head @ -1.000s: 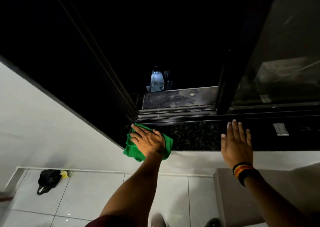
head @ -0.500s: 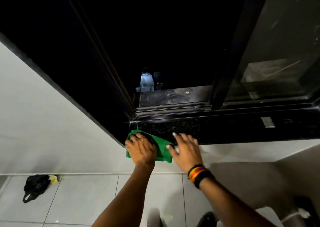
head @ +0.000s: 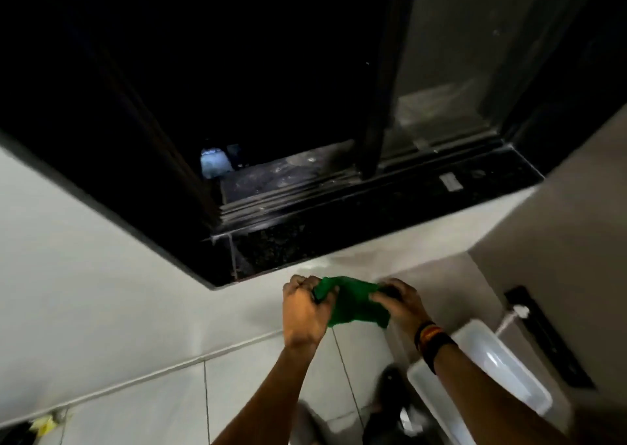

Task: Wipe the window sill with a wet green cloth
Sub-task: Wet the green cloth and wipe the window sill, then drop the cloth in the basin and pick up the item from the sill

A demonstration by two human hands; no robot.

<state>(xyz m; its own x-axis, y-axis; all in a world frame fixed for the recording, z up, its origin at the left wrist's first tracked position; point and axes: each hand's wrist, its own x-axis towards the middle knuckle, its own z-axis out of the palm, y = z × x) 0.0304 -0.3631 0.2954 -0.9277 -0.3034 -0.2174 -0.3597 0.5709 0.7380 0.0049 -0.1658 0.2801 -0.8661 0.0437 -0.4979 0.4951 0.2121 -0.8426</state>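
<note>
Both hands work below the sill, in front of the white wall. Left hand [head: 303, 305]: fingers curled shut, pinching one bunched end of the green cloth [head: 353, 303]. Right hand [head: 400, 303]: likewise closed on the opposite end, striped wristband [head: 431, 337] on its wrist. Cloth spans the short gap between the two fists, its lower edge hanging loose beneath them; it touches neither wall nor sill. Judgement: a two-handed grip at opposite ends suits refolding or spreading the cloth to get a fresh face, possibly wringing; cannot tell which.

Below and to the right of the right hand: a white urinal [head: 481, 370] with its flush pipe. Tiled floor [head: 135, 404] below the left forearm; a yellow scrap [head: 42, 424] far to the lower left.

Above and beyond both hands: the black speckled window sill [head: 373, 217], its front edge just above the left fist. A small pale label [head: 449, 182] lies on it up and right of the right hand. Farther still, the sliding track grooves [head: 288, 200], then a dusty outer ledge [head: 288, 173], smeared. Judgement: wiping is interrupted; sill stretches to the right likely remain.
</note>
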